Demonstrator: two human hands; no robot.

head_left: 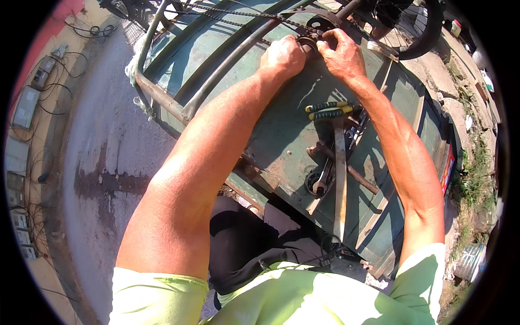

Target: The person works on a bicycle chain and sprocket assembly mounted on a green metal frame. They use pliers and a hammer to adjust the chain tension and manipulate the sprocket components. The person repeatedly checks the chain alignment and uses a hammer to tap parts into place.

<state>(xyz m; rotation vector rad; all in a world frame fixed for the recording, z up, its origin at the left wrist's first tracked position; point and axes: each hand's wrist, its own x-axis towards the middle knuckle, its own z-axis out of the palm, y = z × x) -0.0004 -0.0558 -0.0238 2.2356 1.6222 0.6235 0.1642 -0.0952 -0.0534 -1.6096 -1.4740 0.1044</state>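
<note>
My left hand (283, 55) is closed at the dark sprocket assembly (308, 41) near the top centre, its fingers curled against it. My right hand (340, 57) pinches at the same assembly from the right, thumb and index finger bent; the exact part between them is unclear. A chain (254, 19) runs leftward from there above a tubular metal frame (162, 102). Below the hands, on a green metal panel (271, 124), lie pliers with green-yellow handles (329, 112), wrenches (323, 181), a rusty metal bar (362, 179) and a long flat strip (339, 206).
A spoked wheel (425, 30) is at upper right beside a dark, partly hidden shape. A concrete path (103, 135) runs along the left, beside wall-mounted boxes and cables (26, 105). Broken pavement, weeds (471, 181) and a bucket (468, 262) line the right edge.
</note>
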